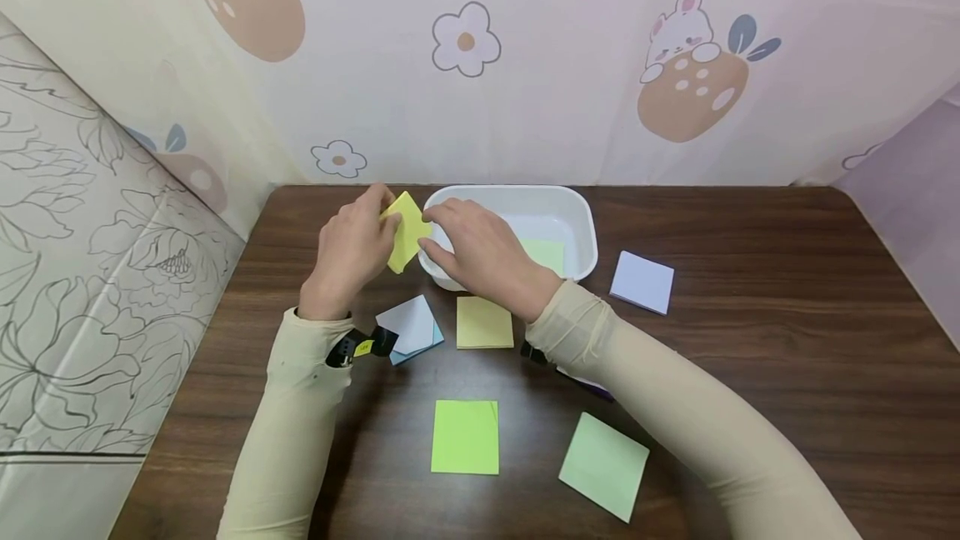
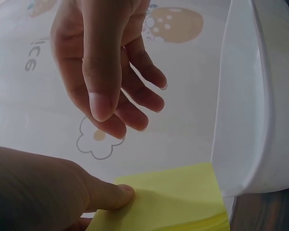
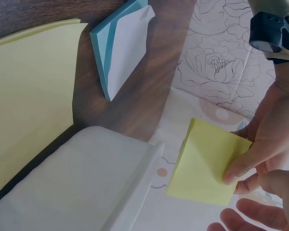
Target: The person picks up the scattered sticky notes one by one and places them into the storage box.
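Between its thumb and fingers my left hand pinches a yellow sticky note pad, raised beside the left end of a white plastic tub. The pad is tilted, and the left wrist view shows the thumb flat on its face. My right hand hovers over the tub's left part with nothing in it. Its fingers are relaxed and slightly bent, their tips close to the pad's right edge. Inside the tub lies a pale green sticky note pad, partly hidden by the right hand.
In front of the tub lie a pale yellow pad and a white pad atop a blue one. A lavender pad sits right of it. Nearer are a lime pad and a mint pad. My right forearm partly covers a purple-edged item.
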`<state>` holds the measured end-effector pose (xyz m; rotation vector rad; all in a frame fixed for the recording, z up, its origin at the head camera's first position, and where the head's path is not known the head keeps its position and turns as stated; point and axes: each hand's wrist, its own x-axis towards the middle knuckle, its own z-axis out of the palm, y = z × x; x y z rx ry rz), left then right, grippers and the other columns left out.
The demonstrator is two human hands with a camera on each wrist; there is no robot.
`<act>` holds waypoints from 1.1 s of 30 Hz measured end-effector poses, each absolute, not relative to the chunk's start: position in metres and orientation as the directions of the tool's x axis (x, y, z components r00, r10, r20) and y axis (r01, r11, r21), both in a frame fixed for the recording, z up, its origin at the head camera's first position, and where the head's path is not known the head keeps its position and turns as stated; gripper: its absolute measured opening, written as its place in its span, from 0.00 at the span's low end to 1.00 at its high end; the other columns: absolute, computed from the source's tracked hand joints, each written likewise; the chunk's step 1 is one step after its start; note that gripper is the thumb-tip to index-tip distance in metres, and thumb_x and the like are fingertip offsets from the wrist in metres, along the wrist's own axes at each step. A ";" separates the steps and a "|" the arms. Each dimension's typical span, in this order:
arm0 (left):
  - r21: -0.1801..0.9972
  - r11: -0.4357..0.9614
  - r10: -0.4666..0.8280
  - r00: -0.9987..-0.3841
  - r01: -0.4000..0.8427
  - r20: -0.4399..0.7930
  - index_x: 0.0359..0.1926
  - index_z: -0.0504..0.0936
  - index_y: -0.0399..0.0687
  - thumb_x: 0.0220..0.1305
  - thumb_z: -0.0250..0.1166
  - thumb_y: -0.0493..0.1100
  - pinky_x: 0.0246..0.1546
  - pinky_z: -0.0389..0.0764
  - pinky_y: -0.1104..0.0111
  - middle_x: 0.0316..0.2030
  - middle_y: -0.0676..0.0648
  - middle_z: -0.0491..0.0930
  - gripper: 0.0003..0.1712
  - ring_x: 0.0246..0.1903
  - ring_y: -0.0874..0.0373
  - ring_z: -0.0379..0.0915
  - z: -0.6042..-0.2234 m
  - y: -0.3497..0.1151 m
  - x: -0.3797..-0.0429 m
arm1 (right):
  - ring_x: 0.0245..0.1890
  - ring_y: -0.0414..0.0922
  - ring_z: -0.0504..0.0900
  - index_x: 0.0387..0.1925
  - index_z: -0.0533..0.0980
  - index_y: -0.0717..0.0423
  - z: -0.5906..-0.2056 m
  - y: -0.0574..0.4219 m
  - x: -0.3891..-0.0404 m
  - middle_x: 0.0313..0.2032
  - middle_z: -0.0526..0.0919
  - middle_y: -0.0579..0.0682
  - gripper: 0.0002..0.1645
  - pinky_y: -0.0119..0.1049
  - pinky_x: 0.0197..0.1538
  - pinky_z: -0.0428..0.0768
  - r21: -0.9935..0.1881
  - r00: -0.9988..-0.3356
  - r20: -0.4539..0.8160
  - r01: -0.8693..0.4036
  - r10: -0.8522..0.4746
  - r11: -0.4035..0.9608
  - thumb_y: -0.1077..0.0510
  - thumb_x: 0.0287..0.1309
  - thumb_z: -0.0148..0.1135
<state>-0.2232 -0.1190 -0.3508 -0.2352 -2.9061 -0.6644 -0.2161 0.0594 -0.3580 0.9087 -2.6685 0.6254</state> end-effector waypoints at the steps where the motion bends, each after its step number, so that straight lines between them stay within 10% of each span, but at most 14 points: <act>1: 0.417 0.889 0.122 -0.976 0.188 0.181 0.47 0.73 0.43 0.67 0.53 0.44 0.23 0.70 0.59 0.32 0.42 0.79 0.12 0.23 0.50 0.71 -0.350 -0.118 -0.223 | 0.45 0.45 0.77 0.49 0.78 0.57 -0.358 0.060 -0.216 0.46 0.81 0.50 0.20 0.37 0.45 0.75 -0.314 -0.773 0.367 -0.627 -0.518 0.713 0.50 0.61 0.56; 33: 0.387 0.887 0.200 -0.965 0.251 0.167 0.45 0.73 0.46 0.67 0.55 0.44 0.22 0.72 0.60 0.29 0.45 0.79 0.09 0.22 0.53 0.73 -0.352 -0.089 -0.231 | 0.49 0.46 0.77 0.49 0.77 0.57 -0.359 0.086 -0.220 0.48 0.80 0.51 0.20 0.38 0.49 0.74 -0.311 -0.804 0.330 -0.588 -0.495 0.747 0.50 0.61 0.57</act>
